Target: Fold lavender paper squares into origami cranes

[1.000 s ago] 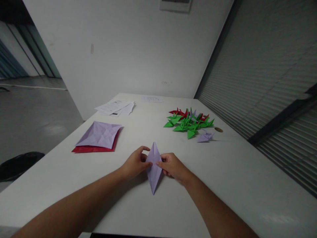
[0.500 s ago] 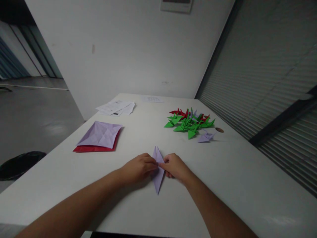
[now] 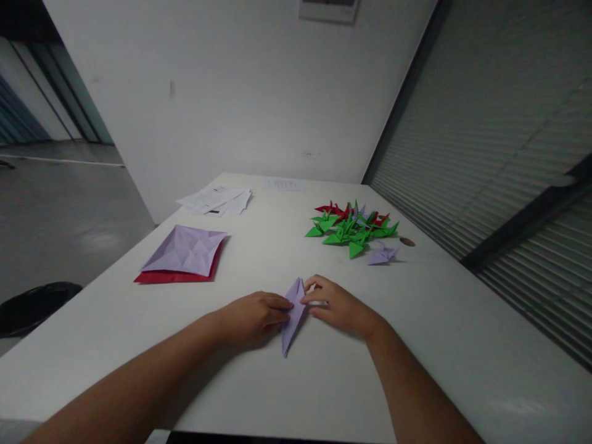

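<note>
Two bare forearms reach in from below. The left forearm [image 3: 152, 373] enters from about 8 o'clock and the right forearm [image 3: 414, 373] from about 5 o'clock. The left hand [image 3: 256, 317] lies low and palm down, its back upward, fingers [image 3: 279, 303] close together and pointing toward 3 o'clock. The right hand [image 3: 340, 306] bends at the wrist toward 10 o'clock, its fingers loosely curled and slightly parted. The two hands are near each other, fingertips apart.

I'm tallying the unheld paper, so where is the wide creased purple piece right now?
In the head view, the purple piece lies on the left of the table, atop red paper, nearer the camera than the white printed sheets.
</note>
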Demonstrator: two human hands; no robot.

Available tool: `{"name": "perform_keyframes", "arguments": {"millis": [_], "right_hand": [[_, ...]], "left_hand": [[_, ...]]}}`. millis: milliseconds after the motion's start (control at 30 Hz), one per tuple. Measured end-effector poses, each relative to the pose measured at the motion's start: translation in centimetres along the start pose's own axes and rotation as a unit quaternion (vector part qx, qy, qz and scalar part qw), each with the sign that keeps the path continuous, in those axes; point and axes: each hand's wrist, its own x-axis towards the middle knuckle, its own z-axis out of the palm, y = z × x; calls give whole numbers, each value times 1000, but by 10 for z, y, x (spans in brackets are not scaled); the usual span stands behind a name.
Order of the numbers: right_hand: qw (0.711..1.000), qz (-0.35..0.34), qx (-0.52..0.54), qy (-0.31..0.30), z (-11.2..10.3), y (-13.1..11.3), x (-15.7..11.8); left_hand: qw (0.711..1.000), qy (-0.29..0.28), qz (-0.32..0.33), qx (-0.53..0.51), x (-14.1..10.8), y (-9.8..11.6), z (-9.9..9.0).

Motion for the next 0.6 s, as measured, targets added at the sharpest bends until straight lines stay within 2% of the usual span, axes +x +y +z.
{"name": "perform_keyframes", "arguments": {"millis": [233,600], "right_hand": [[999,-1,30,-36,6,0,5],[998,9,44,-37,10,2,9]], "left_hand": [[999,15,2,-43,1,4,-2],[1000,-4,17,-4,-2,3,0]]}}
